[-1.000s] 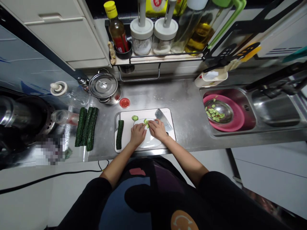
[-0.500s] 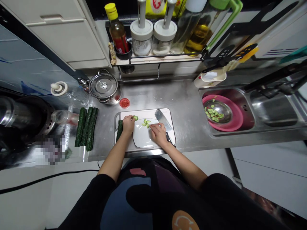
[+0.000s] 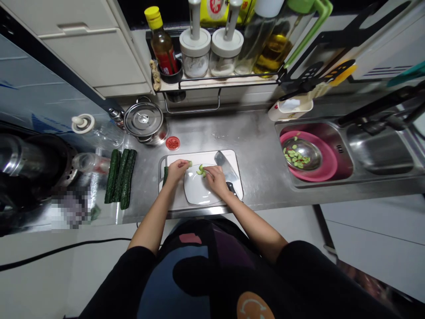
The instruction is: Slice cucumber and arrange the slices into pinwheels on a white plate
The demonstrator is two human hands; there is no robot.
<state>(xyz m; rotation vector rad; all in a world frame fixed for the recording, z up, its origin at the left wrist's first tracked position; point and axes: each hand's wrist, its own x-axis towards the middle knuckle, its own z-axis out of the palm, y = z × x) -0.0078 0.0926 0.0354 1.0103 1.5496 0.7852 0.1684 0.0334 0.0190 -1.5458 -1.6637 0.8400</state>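
While pinching a small cucumber slice [image 3: 190,164] between the thumb and fingertips of the left hand [image 3: 176,170], bends the right hand [image 3: 217,179] over the white plate [image 3: 202,195]. Holds this slice at the far left corner of the plate, with the left grip closed to a narrow pinch; cannot tell from this view the exact number of pieces in it. With the right hand, reaches to the small group of cut pieces [image 3: 200,169] near the far edge of the plate, with thumb and fingers brought close together and, as far as visible, touching the right side of the group. Cannot tell for the right grip a firm hold from a light touch only.

Has the plate resting on a white cutting board [image 3: 206,157], and to the right, just beside the right hand, a knife [image 3: 226,166] lying on the same board, with broad blade and black handle. Has at the left side of the board a dark green cucumber [image 3: 165,173], mostly hidden behind the left hand and forearm.

Shows farther left, on the metal counter [image 3: 252,150], three whole cucumbers [image 3: 120,177] lying side by side, and beyond them a lidded pot [image 3: 143,117]. Shows near the pot a small red dish [image 3: 172,138] with red bits inside. Far to the right, has in the sink [image 3: 345,170] a pink basin [image 3: 330,166], containing a metal bowl [image 3: 315,153] with green slices [image 3: 297,158].
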